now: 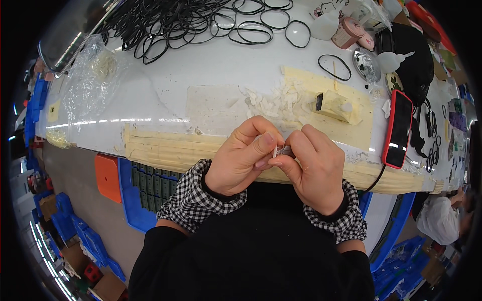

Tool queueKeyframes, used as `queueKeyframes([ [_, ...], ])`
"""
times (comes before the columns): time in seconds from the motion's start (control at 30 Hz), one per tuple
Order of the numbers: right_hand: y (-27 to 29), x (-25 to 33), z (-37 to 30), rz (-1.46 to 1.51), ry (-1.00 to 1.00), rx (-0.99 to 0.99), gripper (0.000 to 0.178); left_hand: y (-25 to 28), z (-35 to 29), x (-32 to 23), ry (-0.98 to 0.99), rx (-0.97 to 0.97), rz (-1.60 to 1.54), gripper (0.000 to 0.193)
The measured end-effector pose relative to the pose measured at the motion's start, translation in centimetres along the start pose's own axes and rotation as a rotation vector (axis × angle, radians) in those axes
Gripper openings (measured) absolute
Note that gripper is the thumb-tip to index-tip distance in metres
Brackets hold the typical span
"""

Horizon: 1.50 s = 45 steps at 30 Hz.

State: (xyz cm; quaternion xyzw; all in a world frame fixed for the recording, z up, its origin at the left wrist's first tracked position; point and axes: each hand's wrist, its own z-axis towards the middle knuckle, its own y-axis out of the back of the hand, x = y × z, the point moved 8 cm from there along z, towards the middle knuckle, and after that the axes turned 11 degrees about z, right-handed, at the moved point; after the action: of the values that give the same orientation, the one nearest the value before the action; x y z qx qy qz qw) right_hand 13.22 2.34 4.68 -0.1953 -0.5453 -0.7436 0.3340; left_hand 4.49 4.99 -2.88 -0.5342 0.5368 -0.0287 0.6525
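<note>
2 hands (278,160) pinch a small, perhaps white part (277,150) near the red-cased phone (398,129).

I see a glossy white table (165,75), matt paper tape (165,150) along its near edge, black rubber rings (165,25) (smooth), and checked cloth cuffs (193,198).

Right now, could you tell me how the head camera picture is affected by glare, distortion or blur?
In the head view, the fisheye bends the white table edge into an arc and leaves black corners. A streak of glare runs along the table's front and on the red-cased phone. The left hand and right hand are sharp, but the small pale piece pinched between them is too small to identify.
</note>
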Motion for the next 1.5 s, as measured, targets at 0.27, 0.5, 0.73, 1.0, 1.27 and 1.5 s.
queueKeyframes([
  [0.27, 0.0, 0.1, 0.0, 0.012, -0.003, 0.004, 0.038, -0.2, 0.0, 0.1, 0.0, 0.013, -0.011, 0.014],
  [0.5, 0.1, 0.1, 0.0, 0.006, 0.001, -0.008, 0.037, -0.3, 0.1, 0.1, -0.006, 0.029, -0.02, 0.014],
  [0.73, 0.1, -0.7, -0.1, 0.095, -0.059, 0.028, 0.031, -0.2, 0.0, -0.8, 0.008, 0.002, -0.017, 0.017],
  [1.0, -1.4, -2.5, 1.0, -0.348, -0.191, 0.084, 0.051, 3.1, -0.5, -4.0, -0.109, -0.143, -0.072, 0.019],
  [1.27, -2.3, -1.4, 0.0, -0.354, -0.073, 0.136, 0.047, 3.8, -1.3, -3.7, -0.119, -0.185, -0.131, 0.023],
  [1.5, 1.4, -2.6, -1.5, -0.005, -0.208, -0.101, 0.034, 3.5, -1.5, -3.8, -0.114, -0.158, -0.152, 0.025],
])
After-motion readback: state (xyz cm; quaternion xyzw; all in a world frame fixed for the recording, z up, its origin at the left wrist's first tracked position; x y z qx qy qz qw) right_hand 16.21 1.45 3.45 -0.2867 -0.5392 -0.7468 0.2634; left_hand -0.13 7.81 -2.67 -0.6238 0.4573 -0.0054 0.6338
